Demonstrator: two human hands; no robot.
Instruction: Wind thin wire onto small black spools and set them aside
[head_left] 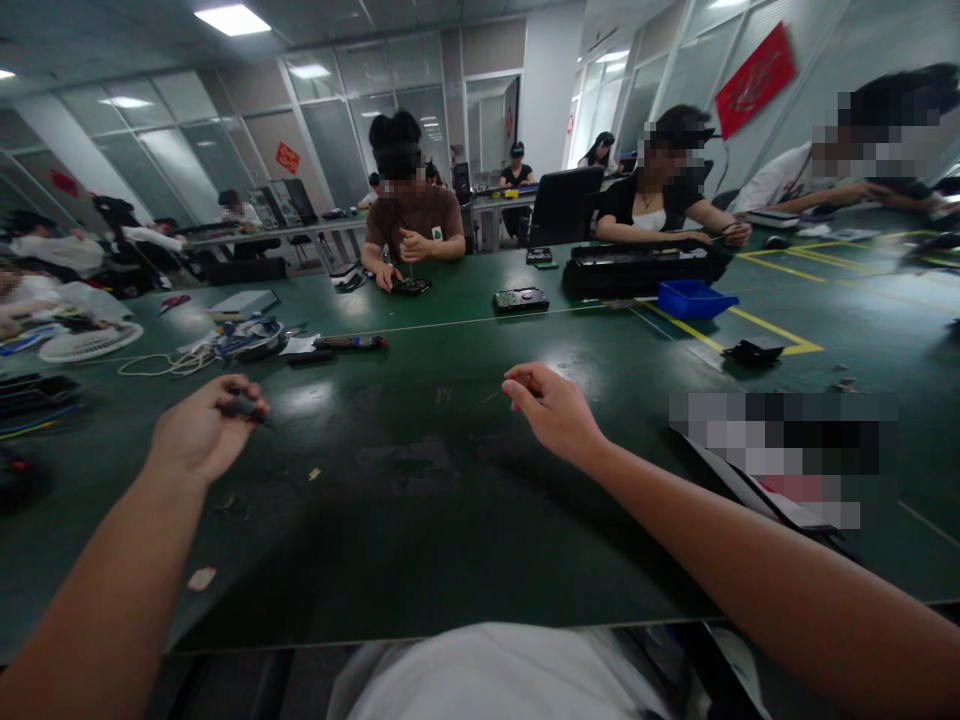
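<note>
My left hand (206, 428) is raised over the left part of the green table (405, 560), its fingers wrapped round a small dark object (246, 405) that is too blurred to name. Right of centre, my right hand (553, 408) hovers above the table with thumb and fingers pinched together. A thin, pointed thing (491, 398) sticks out leftward from those fingertips; what it is cannot be made out. The two hands are well apart.
A screwdriver-like tool (349, 342) and cables (244, 338) lie beyond my left hand. Farther back are a hard drive (520, 299), a blue tray (694, 299) and a black case (645, 268). Across the table, a person (412, 215) works on a dark part.
</note>
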